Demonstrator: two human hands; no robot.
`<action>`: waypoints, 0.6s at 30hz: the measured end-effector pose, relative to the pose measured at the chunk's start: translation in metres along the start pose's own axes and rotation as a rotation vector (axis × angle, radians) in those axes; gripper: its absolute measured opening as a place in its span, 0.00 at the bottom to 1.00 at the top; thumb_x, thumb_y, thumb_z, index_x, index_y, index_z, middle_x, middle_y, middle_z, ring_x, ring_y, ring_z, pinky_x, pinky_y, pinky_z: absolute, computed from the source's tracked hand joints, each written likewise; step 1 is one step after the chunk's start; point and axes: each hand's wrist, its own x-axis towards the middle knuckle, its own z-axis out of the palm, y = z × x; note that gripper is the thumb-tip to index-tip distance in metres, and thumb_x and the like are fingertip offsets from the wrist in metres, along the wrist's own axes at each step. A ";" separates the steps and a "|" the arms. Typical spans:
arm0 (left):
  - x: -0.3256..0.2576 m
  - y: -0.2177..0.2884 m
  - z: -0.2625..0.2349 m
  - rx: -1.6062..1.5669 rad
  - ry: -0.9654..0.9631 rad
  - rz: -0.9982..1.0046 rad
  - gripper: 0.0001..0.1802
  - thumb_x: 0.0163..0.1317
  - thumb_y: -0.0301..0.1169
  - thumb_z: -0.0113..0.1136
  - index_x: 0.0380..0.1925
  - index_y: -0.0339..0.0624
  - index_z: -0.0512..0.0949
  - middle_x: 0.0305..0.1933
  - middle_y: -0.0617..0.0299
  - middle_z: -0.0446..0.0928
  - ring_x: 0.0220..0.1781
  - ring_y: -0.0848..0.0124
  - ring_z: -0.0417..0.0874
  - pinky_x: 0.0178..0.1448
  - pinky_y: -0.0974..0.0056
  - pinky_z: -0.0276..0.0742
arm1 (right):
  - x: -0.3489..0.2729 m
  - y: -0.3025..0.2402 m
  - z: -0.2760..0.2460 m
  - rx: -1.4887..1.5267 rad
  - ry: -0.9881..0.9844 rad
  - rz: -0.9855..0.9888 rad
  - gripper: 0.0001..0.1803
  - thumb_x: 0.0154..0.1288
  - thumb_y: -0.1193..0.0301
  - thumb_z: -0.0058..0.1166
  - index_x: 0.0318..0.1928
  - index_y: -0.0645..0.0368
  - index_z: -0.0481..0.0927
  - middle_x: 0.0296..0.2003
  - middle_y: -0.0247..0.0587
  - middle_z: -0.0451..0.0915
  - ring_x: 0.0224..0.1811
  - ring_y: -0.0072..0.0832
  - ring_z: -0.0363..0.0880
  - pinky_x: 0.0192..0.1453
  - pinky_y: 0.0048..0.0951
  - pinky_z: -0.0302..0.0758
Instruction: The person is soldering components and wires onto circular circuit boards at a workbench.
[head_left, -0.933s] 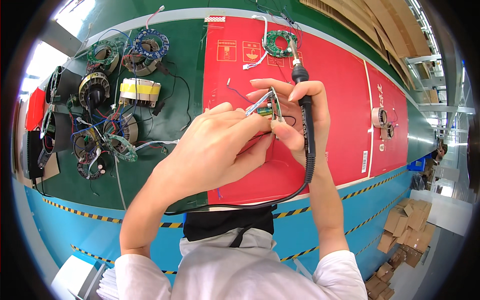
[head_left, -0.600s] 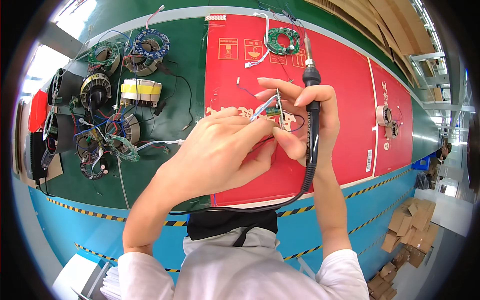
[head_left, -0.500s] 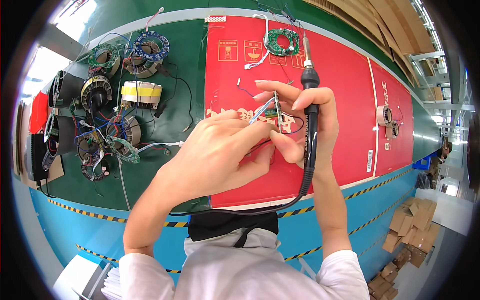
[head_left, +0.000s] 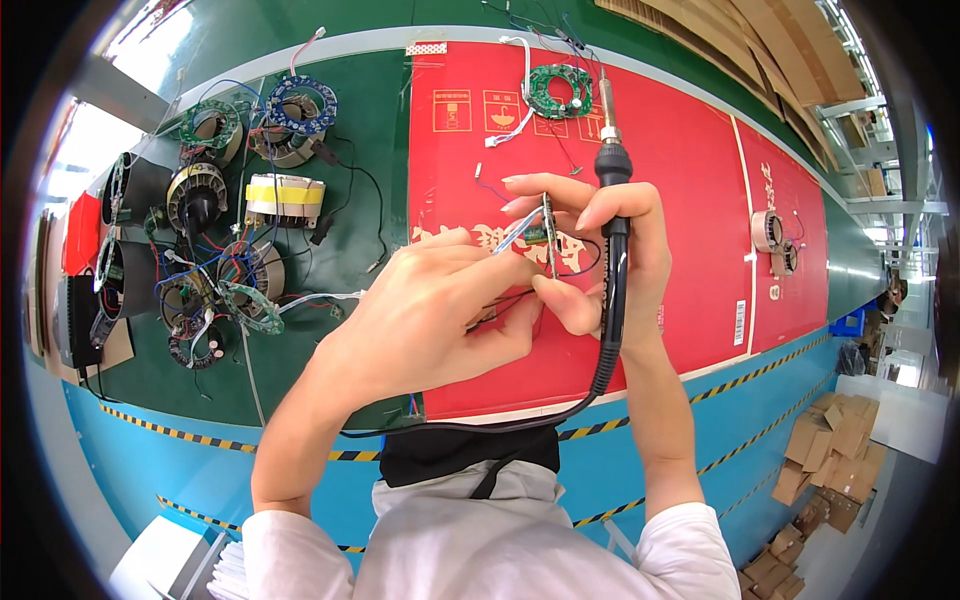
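- Pinched edge-on between right hand point(head_left: 610, 250) thumb and fingertips: small circuit board point(head_left: 548, 235), held above red mat point(head_left: 680, 170), mid-frame.
- Same right hand also clamps black soldering iron point(head_left: 612, 200) against palm, tip pointing up and away, black cable point(head_left: 560, 405) looping down toward body.
- Left hand point(head_left: 430, 310) fingers pressed together on thin wires point(head_left: 512, 240) at the board's left edge; blue and dark leads trail from board.
- Round green circuit board point(head_left: 558, 90) with white connector lead lies at far end of red mat, well apart from hands.
- Small metal spool part point(head_left: 768, 232) sits on mat to the right.
- Green bench surface point(head_left: 370, 180) left of mat carries wound motor stators point(head_left: 200, 195), ring-shaped boards point(head_left: 300, 100), yellow-taped transformer point(head_left: 285, 200), tangled wires.
- Cardboard boxes point(head_left: 815, 455) on floor, lower right.
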 end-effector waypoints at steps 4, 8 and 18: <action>0.000 0.000 0.001 0.031 0.042 -0.006 0.12 0.44 0.18 0.65 0.32 0.37 0.79 0.16 0.64 0.68 0.18 0.67 0.66 0.29 0.64 0.65 | -0.001 0.003 0.003 0.021 0.019 0.011 0.30 0.49 0.78 0.72 0.44 0.58 0.62 0.53 0.66 0.78 0.40 0.22 0.80 0.47 0.24 0.79; 0.001 0.003 -0.003 0.010 0.020 -0.079 0.12 0.43 0.19 0.65 0.32 0.36 0.80 0.14 0.62 0.66 0.18 0.67 0.66 0.29 0.65 0.67 | 0.000 0.002 0.003 -0.032 0.019 -0.051 0.31 0.48 0.78 0.73 0.44 0.58 0.62 0.54 0.68 0.78 0.40 0.23 0.80 0.47 0.25 0.79; 0.004 0.010 -0.010 -0.051 0.017 -0.073 0.09 0.52 0.23 0.66 0.35 0.43 0.80 0.19 0.67 0.72 0.21 0.71 0.70 0.30 0.64 0.67 | 0.008 0.007 -0.003 0.117 0.170 0.106 0.22 0.60 0.86 0.58 0.45 0.58 0.60 0.54 0.67 0.77 0.44 0.28 0.82 0.52 0.26 0.80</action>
